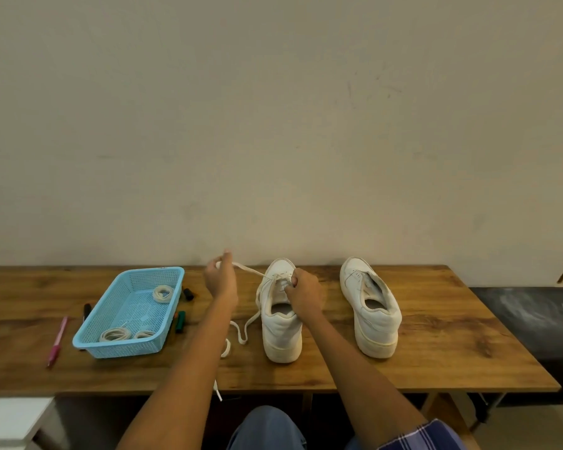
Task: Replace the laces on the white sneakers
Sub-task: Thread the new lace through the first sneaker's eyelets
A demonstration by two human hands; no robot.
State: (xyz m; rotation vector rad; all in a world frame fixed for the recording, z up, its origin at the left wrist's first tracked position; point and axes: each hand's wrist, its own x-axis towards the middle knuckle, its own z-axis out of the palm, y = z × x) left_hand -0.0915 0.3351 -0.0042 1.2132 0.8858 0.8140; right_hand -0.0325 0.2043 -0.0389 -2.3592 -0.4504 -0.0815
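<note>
Right now two white sneakers stand on the wooden bench, toes toward the wall at its far edge and heels toward the person. The left sneaker sits near the middle of the bench; the right sneaker stands well apart from it toward the right end, with no lace showing in its eyelets.

The left hand is raised above the far edge of the bench, its fingers pinched round one end of a white lace. That lace runs taut from this grip down to the eyelets of the left sneaker. The right hand rests on top of the left sneaker at the tongue, fingers curled on the lacing there; exactly which strand it pinches cannot be told. The other length of the lace hangs down the sneaker's left side, loops across the bench surface, passes behind the left forearm and trails off the near edge.

Toward the left end stands a blue basket holding three coiled spare laces. A pink pen lies near the left end beside the basket, a black marker touches its left wall, and a green marker and a small black cap lie just to its right.
</note>
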